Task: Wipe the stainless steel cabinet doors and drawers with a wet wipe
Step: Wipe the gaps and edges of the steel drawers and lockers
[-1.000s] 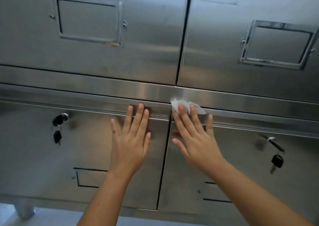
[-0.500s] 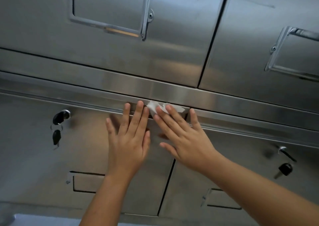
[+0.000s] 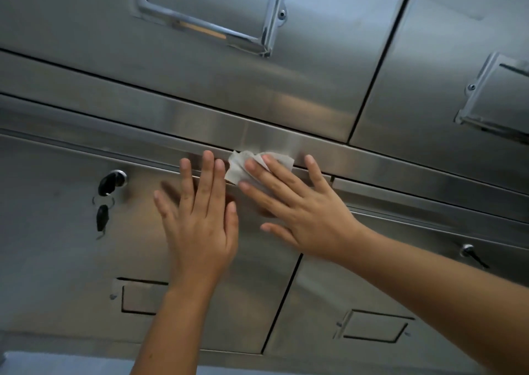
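A stainless steel cabinet (image 3: 286, 96) fills the view, with two upper drawers and two lower doors split by a horizontal rail (image 3: 372, 159). My right hand (image 3: 303, 208) presses a crumpled white wet wipe (image 3: 240, 168) flat against the rail and the top edge of the lower left door (image 3: 71, 260), fingers straight and spread. My left hand (image 3: 200, 217) lies flat on that same door just left of the wipe, fingers straight and pointing up.
A key with a dangling second key (image 3: 107, 191) sits in the left door's lock. Another key (image 3: 472, 253) is in the right door's lock. Metal frame handles (image 3: 269, 16) (image 3: 483, 99) stick out from the upper drawers. Recessed pulls (image 3: 143, 297) (image 3: 372, 326) mark the lower doors.
My right hand has slid the wipe leftward along the rail, from above the door seam to right beside my left hand. The left hand has stayed flat on the door. The view has shifted left.
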